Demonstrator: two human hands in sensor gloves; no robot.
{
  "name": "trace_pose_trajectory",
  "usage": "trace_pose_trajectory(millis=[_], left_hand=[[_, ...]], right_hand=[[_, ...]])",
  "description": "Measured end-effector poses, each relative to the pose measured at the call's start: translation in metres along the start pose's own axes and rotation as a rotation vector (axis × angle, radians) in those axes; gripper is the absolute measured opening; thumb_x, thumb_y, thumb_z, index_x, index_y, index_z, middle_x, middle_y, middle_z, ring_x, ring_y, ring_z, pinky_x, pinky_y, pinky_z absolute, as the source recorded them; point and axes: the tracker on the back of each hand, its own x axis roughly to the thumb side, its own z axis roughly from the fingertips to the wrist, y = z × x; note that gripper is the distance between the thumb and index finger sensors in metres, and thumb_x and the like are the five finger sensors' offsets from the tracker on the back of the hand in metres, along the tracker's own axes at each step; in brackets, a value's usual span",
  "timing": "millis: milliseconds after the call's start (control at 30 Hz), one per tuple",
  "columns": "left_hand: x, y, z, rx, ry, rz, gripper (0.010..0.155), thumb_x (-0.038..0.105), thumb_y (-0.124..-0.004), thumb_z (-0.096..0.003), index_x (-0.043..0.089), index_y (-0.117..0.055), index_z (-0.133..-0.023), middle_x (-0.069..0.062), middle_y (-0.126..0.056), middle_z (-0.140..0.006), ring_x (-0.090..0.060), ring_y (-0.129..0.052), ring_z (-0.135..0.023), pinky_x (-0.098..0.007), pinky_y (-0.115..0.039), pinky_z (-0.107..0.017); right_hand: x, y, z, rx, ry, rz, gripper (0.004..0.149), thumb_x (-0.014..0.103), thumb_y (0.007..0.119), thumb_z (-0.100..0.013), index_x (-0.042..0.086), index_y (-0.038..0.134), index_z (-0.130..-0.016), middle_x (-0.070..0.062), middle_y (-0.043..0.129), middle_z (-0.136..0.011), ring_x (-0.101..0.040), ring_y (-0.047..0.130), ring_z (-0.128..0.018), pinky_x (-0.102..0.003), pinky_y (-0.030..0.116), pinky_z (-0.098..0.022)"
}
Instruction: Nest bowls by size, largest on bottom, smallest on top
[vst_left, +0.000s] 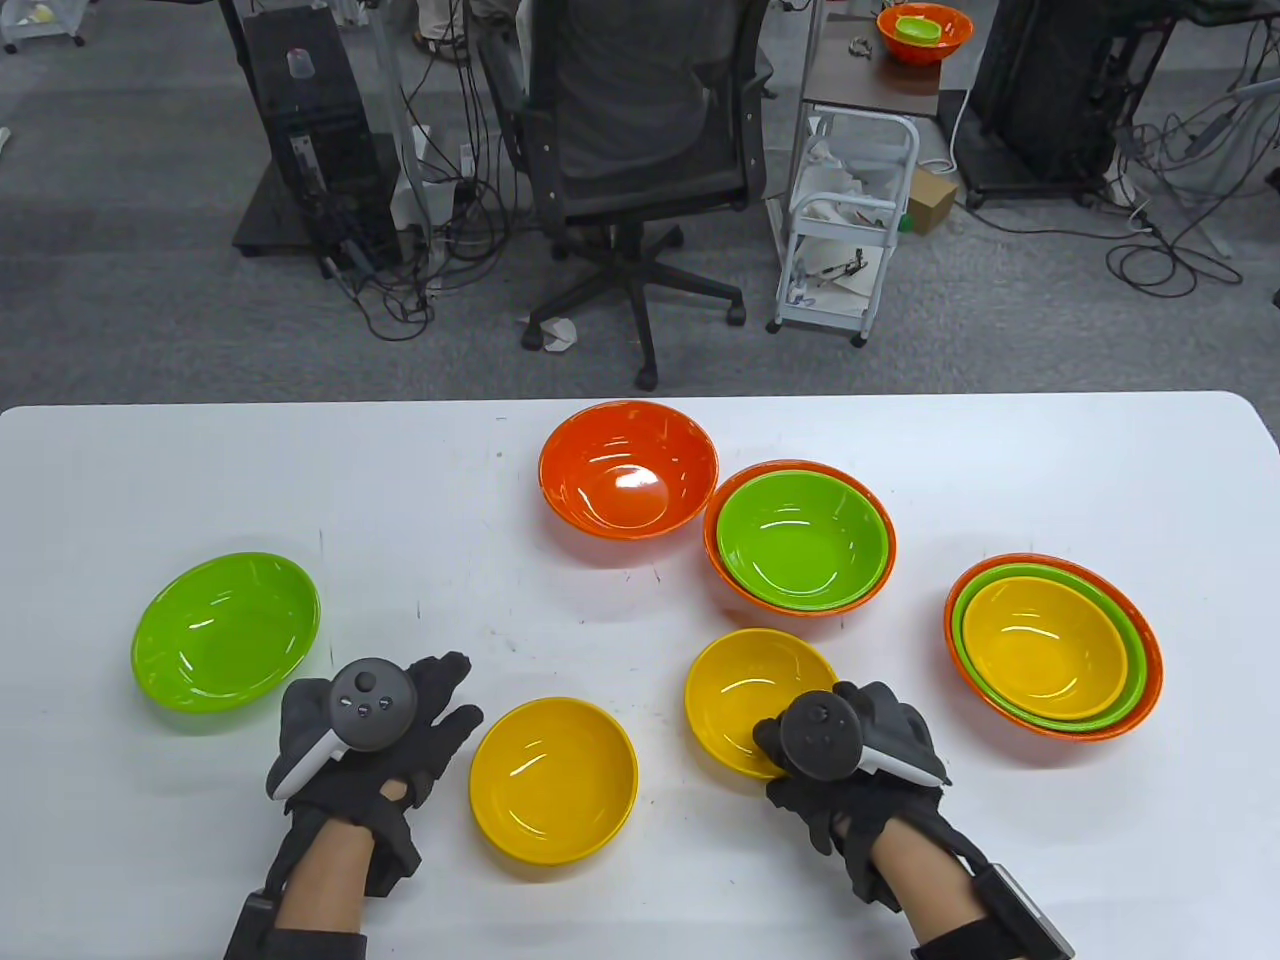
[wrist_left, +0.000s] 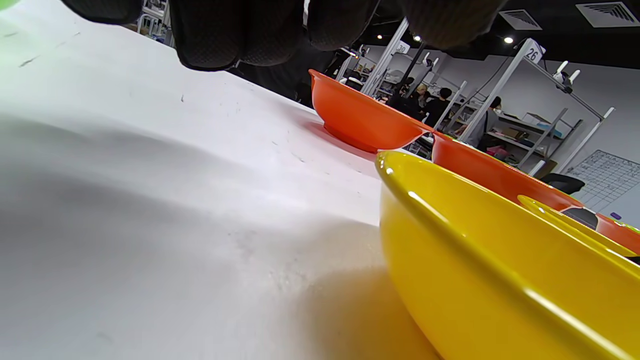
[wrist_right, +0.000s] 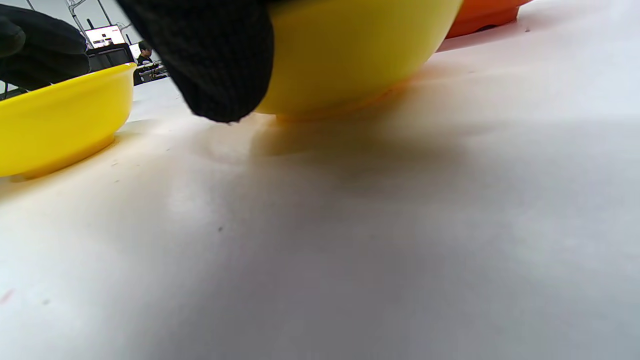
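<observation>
My right hand (vst_left: 845, 745) grips the near rim of a small yellow bowl (vst_left: 745, 690) that rests on the white table (vst_left: 300, 470). In the right wrist view a gloved finger (wrist_right: 210, 60) lies against that bowl's outer wall (wrist_right: 350, 50). My left hand (vst_left: 430, 710) is open, with its fingers spread, just left of a second yellow bowl (vst_left: 553, 780), which also shows in the left wrist view (wrist_left: 475, 260). A loose green bowl (vst_left: 228, 632) sits at the left and a loose orange bowl (vst_left: 628, 483) at the back centre. A green bowl (vst_left: 805, 540) sits nested in an orange one (vst_left: 715, 560).
A stack of three bowls, orange, green and yellow (vst_left: 1050, 645), stands at the right of the table. Beyond the table's far edge are an office chair (vst_left: 640, 150) and a white cart (vst_left: 850, 230).
</observation>
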Motion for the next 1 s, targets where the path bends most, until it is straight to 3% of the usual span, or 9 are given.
trace_pose_trajectory(millis=[300,600,1000], left_hand=[[0.006,0.003,0.004,0.006,-0.032,0.028,0.068,0.053,-0.066,-0.0531,0.023,-0.054,-0.113,-0.016,-0.059,-0.115,-0.047,-0.066,-0.105,-0.072,-0.054,-0.072],[0.011,0.003,0.005,0.012,-0.053,0.033,0.068,0.054,-0.066,-0.0531,0.023,-0.053,-0.113,-0.016,-0.057,-0.115,-0.047,-0.065,-0.105,-0.072,-0.053,-0.072],[0.006,-0.004,0.0,0.003,-0.036,-0.005,0.068,0.054,-0.066,-0.053,0.024,-0.054,-0.113,-0.015,-0.057,-0.116,-0.046,-0.064,-0.107,-0.072,-0.053,-0.073]], right_hand=[[0.002,0.002,0.0,-0.013,-0.022,0.016,0.05,0.016,0.08,-0.048,0.004,0.073,-0.097,-0.024,0.07,-0.1,-0.053,0.056,-0.097,-0.072,0.024,-0.068],[-0.001,-0.007,0.006,-0.167,-0.068,-0.013,0.045,0.016,0.081,-0.046,0.001,0.082,-0.089,-0.025,0.082,-0.09,-0.053,0.07,-0.089,-0.074,0.035,-0.067],[0.01,-0.019,0.013,-0.341,-0.154,-0.043,0.044,0.017,0.081,-0.046,0.003,0.083,-0.087,-0.023,0.083,-0.089,-0.052,0.071,-0.088,-0.073,0.041,-0.067]])
